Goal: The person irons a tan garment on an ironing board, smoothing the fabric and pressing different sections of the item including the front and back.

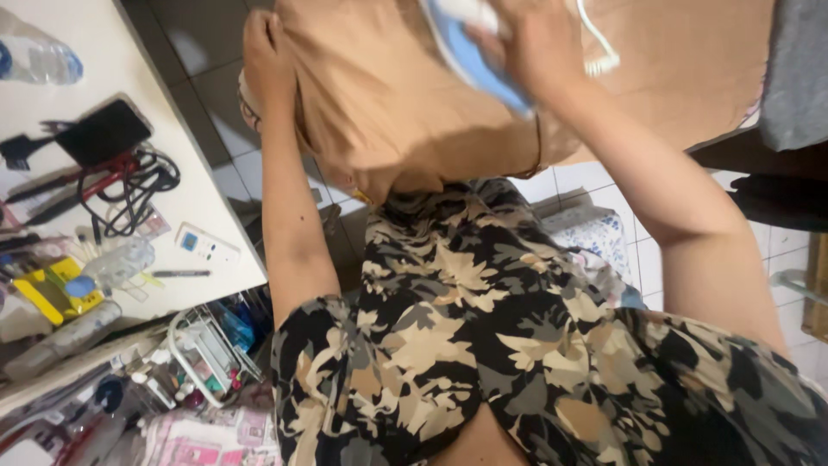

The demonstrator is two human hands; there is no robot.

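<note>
Right hand (530, 43) wrapped around the iron (473, 53), pressing it onto the tan cloth (388, 103). Left hand (267, 52) grips the cloth's edge, fingers closed, holding it taut so it lies flat. Cluttered tabletop (207, 207) sits alongside.

Both arms reach forward, left hand (266, 53) curled shut, right hand (535, 43) clenched, knuckles up.

Tan cloth (388, 103) spread flat; blue-white iron (474, 52) atop it (tilted, partly hidden).
</note>
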